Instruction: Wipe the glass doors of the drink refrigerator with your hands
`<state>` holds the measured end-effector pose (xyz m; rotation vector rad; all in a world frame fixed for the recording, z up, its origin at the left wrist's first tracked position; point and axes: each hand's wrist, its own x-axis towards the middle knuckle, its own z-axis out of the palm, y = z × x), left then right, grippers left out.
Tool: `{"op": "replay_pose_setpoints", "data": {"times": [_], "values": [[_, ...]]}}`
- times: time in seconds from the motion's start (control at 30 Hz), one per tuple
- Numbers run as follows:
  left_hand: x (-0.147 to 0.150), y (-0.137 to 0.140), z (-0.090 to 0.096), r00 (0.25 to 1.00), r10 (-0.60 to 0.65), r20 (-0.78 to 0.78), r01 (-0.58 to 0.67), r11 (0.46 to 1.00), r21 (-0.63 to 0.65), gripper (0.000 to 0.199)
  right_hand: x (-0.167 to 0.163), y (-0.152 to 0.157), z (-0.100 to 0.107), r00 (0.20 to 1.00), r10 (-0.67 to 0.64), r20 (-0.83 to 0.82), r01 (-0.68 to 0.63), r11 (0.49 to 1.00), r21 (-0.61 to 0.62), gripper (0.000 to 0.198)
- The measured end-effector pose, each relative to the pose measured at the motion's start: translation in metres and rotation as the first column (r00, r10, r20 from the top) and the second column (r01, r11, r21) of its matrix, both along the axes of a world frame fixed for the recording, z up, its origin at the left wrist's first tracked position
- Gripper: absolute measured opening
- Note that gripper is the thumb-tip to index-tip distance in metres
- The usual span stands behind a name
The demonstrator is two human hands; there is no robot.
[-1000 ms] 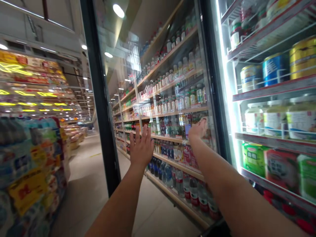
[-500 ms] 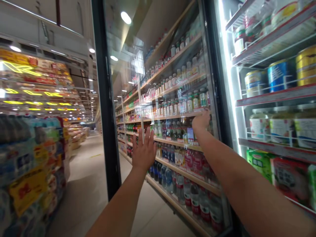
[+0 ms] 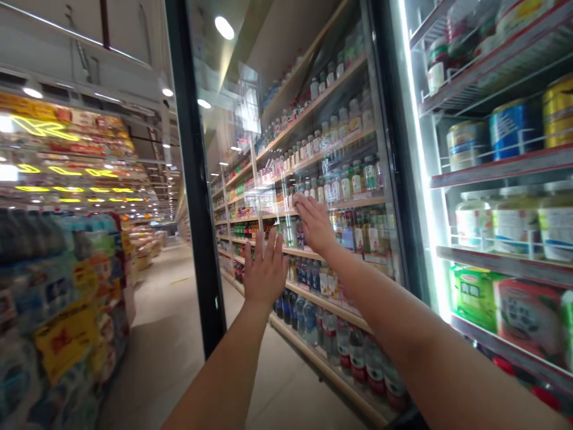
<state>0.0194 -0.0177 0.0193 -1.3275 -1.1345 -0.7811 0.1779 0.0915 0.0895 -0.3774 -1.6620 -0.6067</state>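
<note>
Many bottles (image 3: 358,357) beyond the glass door (image 3: 193,149)

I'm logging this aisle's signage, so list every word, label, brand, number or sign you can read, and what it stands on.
No text can be read with certainty.
Too blurred: characters on the green pack, red pack and blue can; jar labels; the yellow card; yellow lit shapes.
Too small: labels on bottles seen through the glass door.
</note>
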Motion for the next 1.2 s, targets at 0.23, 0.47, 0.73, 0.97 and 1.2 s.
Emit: {"op": "replay_pose_setpoints", "data": {"times": [0.23, 0.47, 0.73, 0.97, 1.2], "values": [[-0.004, -0.009, -0.017, 0.998, -0.055, 0.006, 0.055, 0.998, -0.007, 0.063, 0.081, 0.069, -0.083, 0.797, -0.13, -0.59, -0.063, 0.954, -0.294, 0.055], [-0.004, -0.023, -0.109, 1.0, -0.011, -0.029, 0.008, 0.994, -0.105, 0.072, 0.044, 0.029, -0.169, 0.923, -0.089, -0.373, -0.03, 0.953, -0.302, 0.057], [0.0, -0.024, -0.161, 0.997, 0.022, 0.075, -0.015, 0.995, -0.094, 0.072, 0.018, -0.032, -0.274, 0.949, 0.009, 0.317, -0.013, 1.0, 0.012, 0.059], [0.001, -0.022, -0.186, 0.99, 0.071, 0.124, -0.062, 0.995, -0.078, 0.076, 0.038, -0.01, -0.241, 0.998, -0.048, -0.041, 0.039, 0.98, -0.193, 0.068], [0.011, -0.028, -0.152, 0.985, 0.042, 0.169, -0.038, 0.999, -0.027, 0.062, 0.013, -0.03, -0.217, 0.985, 0.018, 0.174, 0.024, 0.972, -0.233, 0.06]]}}
